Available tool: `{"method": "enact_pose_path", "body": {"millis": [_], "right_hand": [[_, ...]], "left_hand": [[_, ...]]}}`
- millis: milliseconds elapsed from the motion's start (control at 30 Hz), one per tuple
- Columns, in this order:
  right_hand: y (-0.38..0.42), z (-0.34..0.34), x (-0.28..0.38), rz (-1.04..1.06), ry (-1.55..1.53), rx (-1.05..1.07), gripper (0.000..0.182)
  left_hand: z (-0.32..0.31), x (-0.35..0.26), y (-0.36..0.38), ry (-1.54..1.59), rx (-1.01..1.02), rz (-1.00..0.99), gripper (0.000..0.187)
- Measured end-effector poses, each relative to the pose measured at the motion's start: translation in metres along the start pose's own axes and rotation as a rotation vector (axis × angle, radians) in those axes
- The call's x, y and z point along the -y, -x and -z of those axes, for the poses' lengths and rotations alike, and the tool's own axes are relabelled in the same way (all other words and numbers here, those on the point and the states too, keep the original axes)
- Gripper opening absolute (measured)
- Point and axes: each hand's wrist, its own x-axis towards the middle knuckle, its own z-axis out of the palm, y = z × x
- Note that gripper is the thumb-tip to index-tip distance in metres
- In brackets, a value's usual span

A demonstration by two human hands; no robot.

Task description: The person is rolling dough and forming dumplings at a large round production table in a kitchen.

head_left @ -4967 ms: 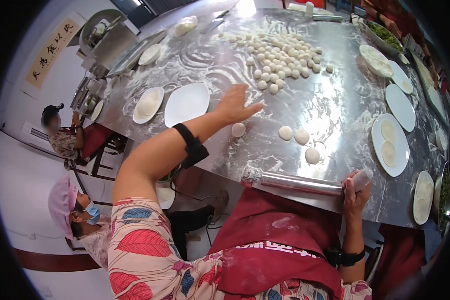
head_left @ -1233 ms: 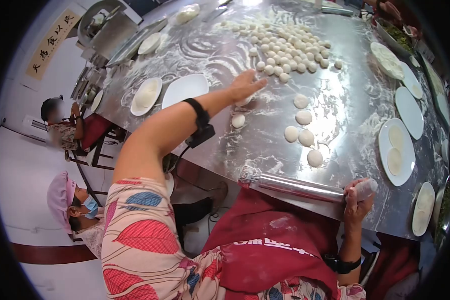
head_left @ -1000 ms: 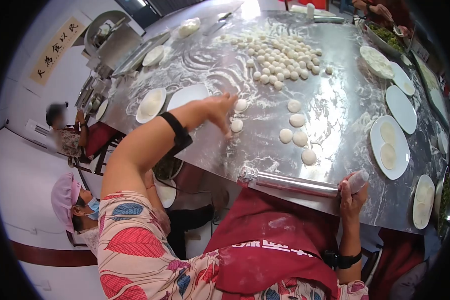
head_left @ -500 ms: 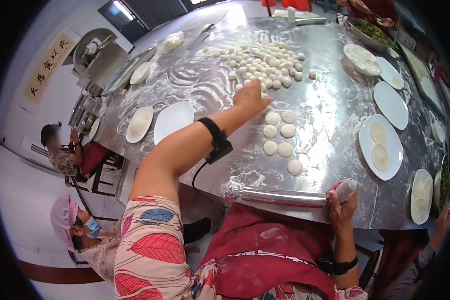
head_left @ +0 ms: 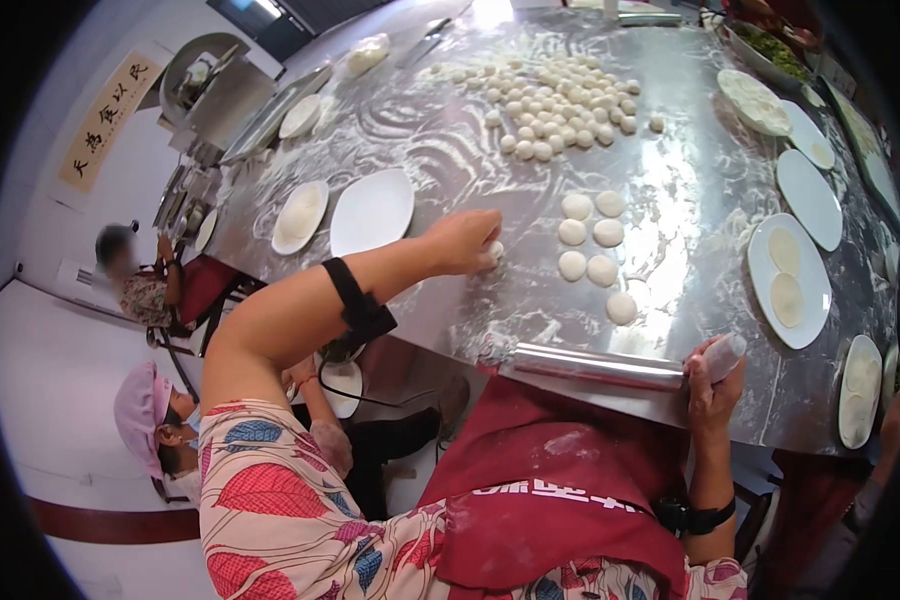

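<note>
My left hand (head_left: 463,243) is low over the floured metal table (head_left: 450,305), its fingers closed around a small dough ball (head_left: 496,251) that shows at the fingertips. Close to the table's front edge, my right hand (head_left: 712,385) grips the handle of a metal rolling pin (head_left: 600,366), which lies crosswise. Between my two hands, several flattened dough pieces (head_left: 607,233) sit in two columns, with one more piece (head_left: 621,308) nearer the pin. Farther back is a large pile of dough balls (head_left: 570,105).
White plates stand at the left (head_left: 373,212) and right (head_left: 790,282); the right one holds two flat dough rounds. A bowl of chopped greens (head_left: 767,50) is at the back right. A seated person in a pink cap (head_left: 142,410) is below left, and another person (head_left: 150,295) sits farther off.
My left hand has moved from the edge of the pile toward me, and a dough ball now shows in its fingers. My right hand still grips the pin. The view has shifted slightly.
</note>
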Motion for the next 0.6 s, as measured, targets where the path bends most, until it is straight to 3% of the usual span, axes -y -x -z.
{"method": "enact_pose_path", "body": {"millis": [67,167,267,367,467,600], "right_hand": [[0.001,-0.001,-0.001,-0.006,-0.024,0.008,0.028],[0.002,-0.003,0.0,-0.02,-0.068,-0.005,0.027],[0.002,-0.003,0.003,-0.004,-0.07,-0.006,0.027],[0.002,-0.003,0.0,0.004,-0.05,-0.009,0.028],[0.003,-0.005,0.005,-0.062,-0.045,-0.016,0.028],[-0.001,-0.004,0.001,0.005,-0.015,-0.006,0.03]], "left_hand": [[0.0,0.005,0.016,0.018,0.029,0.037,0.043],[-0.012,0.0,0.009,-0.037,-0.368,0.006,0.059],[-0.025,-0.02,-0.017,-0.118,-0.486,0.041,0.081],[-0.056,-0.028,-0.033,-0.205,-0.405,0.123,0.089],[-0.061,-0.02,-0.038,-0.149,-0.385,0.086,0.09],[-0.057,-0.01,-0.042,0.036,-0.517,0.074,0.08]]}}
